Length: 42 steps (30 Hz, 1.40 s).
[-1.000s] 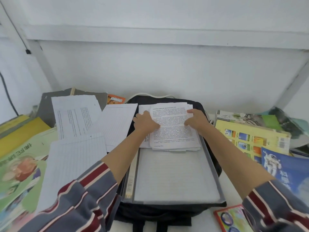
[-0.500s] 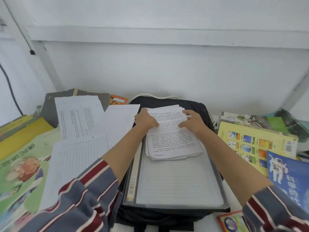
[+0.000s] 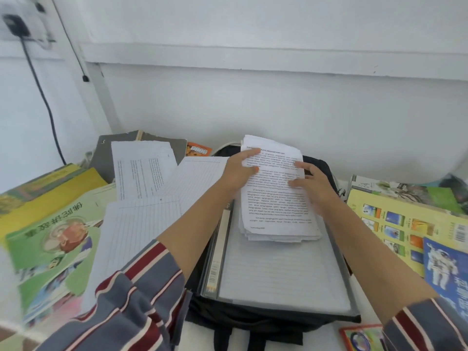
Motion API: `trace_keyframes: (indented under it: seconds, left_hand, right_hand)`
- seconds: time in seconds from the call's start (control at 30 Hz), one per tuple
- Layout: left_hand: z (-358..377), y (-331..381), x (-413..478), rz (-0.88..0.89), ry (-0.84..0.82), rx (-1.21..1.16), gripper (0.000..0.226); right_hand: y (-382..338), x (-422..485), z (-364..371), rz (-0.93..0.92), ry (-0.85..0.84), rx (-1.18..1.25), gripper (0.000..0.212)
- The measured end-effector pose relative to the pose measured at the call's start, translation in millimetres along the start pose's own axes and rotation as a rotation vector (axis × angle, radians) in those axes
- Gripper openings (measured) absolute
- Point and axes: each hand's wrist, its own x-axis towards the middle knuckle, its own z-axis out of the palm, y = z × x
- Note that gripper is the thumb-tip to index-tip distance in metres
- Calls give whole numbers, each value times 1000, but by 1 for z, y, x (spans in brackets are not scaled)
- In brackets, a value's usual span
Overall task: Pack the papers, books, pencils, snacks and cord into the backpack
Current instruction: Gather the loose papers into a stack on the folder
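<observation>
Squarely above the black backpack, holds a stack of printed papers in both hands. Grips the stack's upper left edge with the left hand, fingers curled onto the top sheet. Clasps the right edge with the right hand, thumb and a finger laid across the print; cannot tell how the other fingers sit behind the edge. Rests the near end of the stack on a clear folder, with the far end tilted up off it. Shows lined paper inside that folder, which is laid flat on top of the backpack. Leaves loose lined sheets fanned out just left of the backpack, partly under the striped left sleeve. Further left, has a green book overlapping a yellow book. On the right, has a pale yellow book with a blue astronaut book lying over its near corner. Behind the loose sheets, against the wall, reveals part of an orange packet.
</observation>
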Motion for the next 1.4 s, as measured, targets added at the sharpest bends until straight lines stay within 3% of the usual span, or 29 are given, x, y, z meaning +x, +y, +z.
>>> trace_keyframes:
  seconds: [0.1, 0.27, 0.4, 0.7, 0.97, 1.07, 1.23, 1.4]
  left_hand:
    - [-8, 10, -6, 51, 32, -37, 42]
    - [-45, 20, -25, -24, -26, -46, 39]
    - [-93, 27, -62, -71, -26, -4, 45]
    - [-209, -8, -146, -104, 234, 273, 44]
    - [-219, -45, -160, -251, 176, 690, 55]
    - [-218, -47, -154, -272, 180, 745, 57]
    - [-219, -46, -149, -248, 162, 758, 57]
    - [-222, -45, -151, -254, 213, 541, 58]
  right_hand:
    - [-8, -8, 0, 27, -162, 130, 37]
    - [-25, -24, 28, 21, -222, 310, 36]
    - [-30, -41, 77, 28, -283, 296, 39]
    - [12, -85, 207, 171, -422, 119, 40]
    - [41, -96, 238, 79, -268, -511, 44]
    - [41, -97, 242, 58, -238, -724, 45]
    - [36, -102, 248, 92, -260, -651, 47]
    - [31, -104, 243, 133, -228, -477, 51]
